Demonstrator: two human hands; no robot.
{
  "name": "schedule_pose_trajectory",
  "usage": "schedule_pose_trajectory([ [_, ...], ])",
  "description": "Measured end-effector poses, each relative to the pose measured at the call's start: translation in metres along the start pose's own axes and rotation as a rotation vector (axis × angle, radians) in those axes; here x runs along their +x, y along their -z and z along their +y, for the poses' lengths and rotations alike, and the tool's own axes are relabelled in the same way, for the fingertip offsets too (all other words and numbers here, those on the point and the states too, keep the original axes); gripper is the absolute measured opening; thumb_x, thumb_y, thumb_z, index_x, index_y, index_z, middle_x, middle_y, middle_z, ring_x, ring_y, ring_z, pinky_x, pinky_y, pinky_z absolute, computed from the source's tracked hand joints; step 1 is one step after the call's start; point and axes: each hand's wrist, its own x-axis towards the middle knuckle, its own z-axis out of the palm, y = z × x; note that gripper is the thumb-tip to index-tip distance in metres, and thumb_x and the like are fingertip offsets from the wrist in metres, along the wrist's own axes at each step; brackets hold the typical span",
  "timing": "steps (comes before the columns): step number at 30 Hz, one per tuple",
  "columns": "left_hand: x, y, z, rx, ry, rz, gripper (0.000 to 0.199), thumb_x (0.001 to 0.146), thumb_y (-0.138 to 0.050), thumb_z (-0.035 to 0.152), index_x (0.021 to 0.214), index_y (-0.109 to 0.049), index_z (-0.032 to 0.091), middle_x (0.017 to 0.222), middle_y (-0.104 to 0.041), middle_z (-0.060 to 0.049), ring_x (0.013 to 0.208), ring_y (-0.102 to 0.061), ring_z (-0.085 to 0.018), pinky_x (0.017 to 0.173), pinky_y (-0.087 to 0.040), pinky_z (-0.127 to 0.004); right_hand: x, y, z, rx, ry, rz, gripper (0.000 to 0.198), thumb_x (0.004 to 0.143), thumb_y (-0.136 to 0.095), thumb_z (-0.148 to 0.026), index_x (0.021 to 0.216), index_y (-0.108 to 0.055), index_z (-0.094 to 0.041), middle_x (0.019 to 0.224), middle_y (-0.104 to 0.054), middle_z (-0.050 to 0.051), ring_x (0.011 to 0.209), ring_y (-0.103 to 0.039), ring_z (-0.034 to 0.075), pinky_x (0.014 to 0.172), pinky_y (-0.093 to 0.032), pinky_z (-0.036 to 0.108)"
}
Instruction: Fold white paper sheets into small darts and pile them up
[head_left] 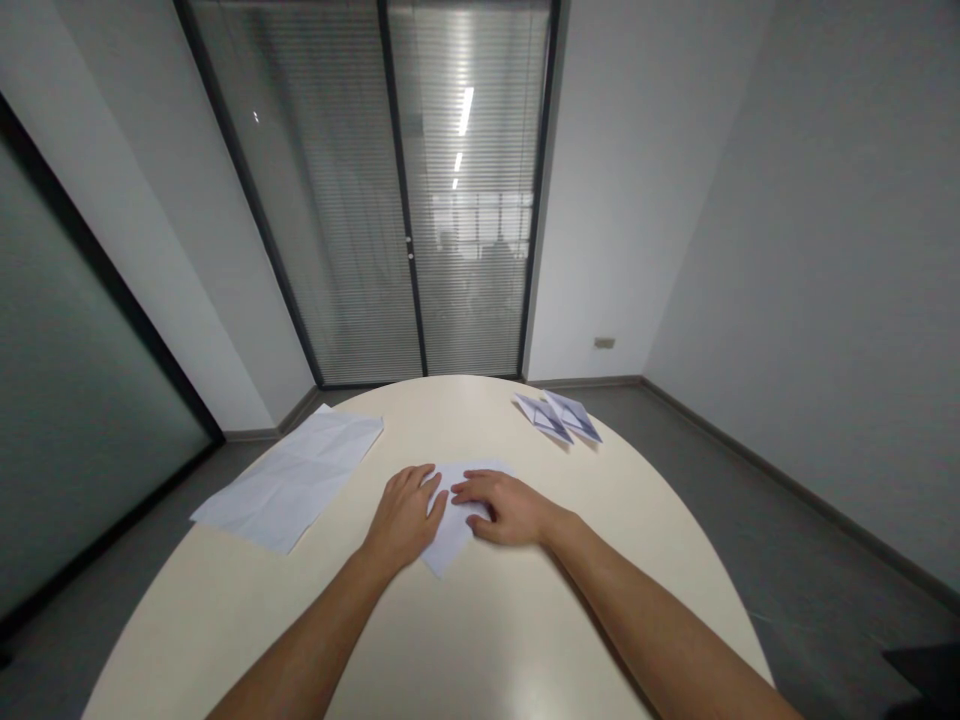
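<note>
A small white sheet of paper (pixel 448 545) lies flat on the table in front of me, its near corner pointing towards me. My left hand (pixel 405 518) rests on its left side, fingers stretched forward and slightly apart. On the right side of the sheet lies my right hand (pixel 504 508), fingers reaching left across it, with the thumb apart from them. Both hands press on the paper from above and neither grips it. Much of the sheet is hidden under the hands, so its folds cannot be made out.
A larger creased sheet of paper (pixel 300 480) lies at the left edge of the round cream table (pixel 442 660). Two folded paper pieces (pixel 559 415) sit near the far right edge. Beyond the table stand glass doors (pixel 360 200) with blinds, and a wall socket (pixel 604 343).
</note>
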Motion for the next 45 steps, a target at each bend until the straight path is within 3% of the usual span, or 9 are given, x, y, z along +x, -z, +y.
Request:
schedule_pose_trajectory([
  [8, 0.0, 0.006, 0.007, -0.115, -0.101, -0.018, 0.03, 0.096, -0.054, 0.029, 0.119, -0.07, 0.02, 0.124, -0.069, -0.01, 0.116, -0.061, -0.026, 0.105, -0.044, -0.048, -0.005, -0.002, 0.007, -0.169, -0.21, 0.03, 0.068, 0.086, -0.062, -0.045, 0.144, -0.051, -0.011, 0.15, -0.046, 0.02, 0.139, -0.043, 0.033, 0.116, -0.032, 0.048],
  [17, -0.003, 0.006, 0.007, -0.172, -0.149, -0.005, 0.03, 0.088, -0.065, 0.035, 0.115, -0.071, 0.022, 0.121, -0.071, -0.008, 0.111, -0.064, -0.026, 0.1, -0.048, -0.046, -0.005, -0.002, 0.008, -0.283, -0.383, 0.029, 0.072, 0.085, -0.059, -0.058, 0.144, -0.053, -0.018, 0.151, -0.047, 0.014, 0.138, -0.042, 0.036, 0.113, -0.032, 0.05],
  [29, -0.006, 0.002, 0.002, -0.168, -0.128, -0.037, 0.037, 0.084, -0.069, 0.041, 0.117, -0.071, 0.023, 0.126, -0.069, -0.008, 0.115, -0.063, -0.027, 0.103, -0.047, -0.046, -0.011, 0.005, 0.017, -0.287, -0.245, 0.008, 0.072, 0.082, -0.063, -0.061, 0.141, -0.056, -0.019, 0.145, -0.053, 0.016, 0.128, -0.048, 0.036, 0.106, -0.038, 0.051],
  [45, -0.008, 0.0, 0.002, -0.172, -0.102, -0.017, 0.027, 0.087, -0.063, 0.031, 0.11, -0.074, 0.021, 0.123, -0.071, -0.008, 0.114, -0.065, -0.026, 0.103, -0.049, -0.044, -0.013, 0.012, 0.022, -0.154, -0.148, 0.026, 0.044, 0.088, -0.065, -0.046, 0.122, -0.071, -0.019, 0.128, -0.067, 0.014, 0.122, -0.058, 0.03, 0.105, -0.04, 0.044],
])
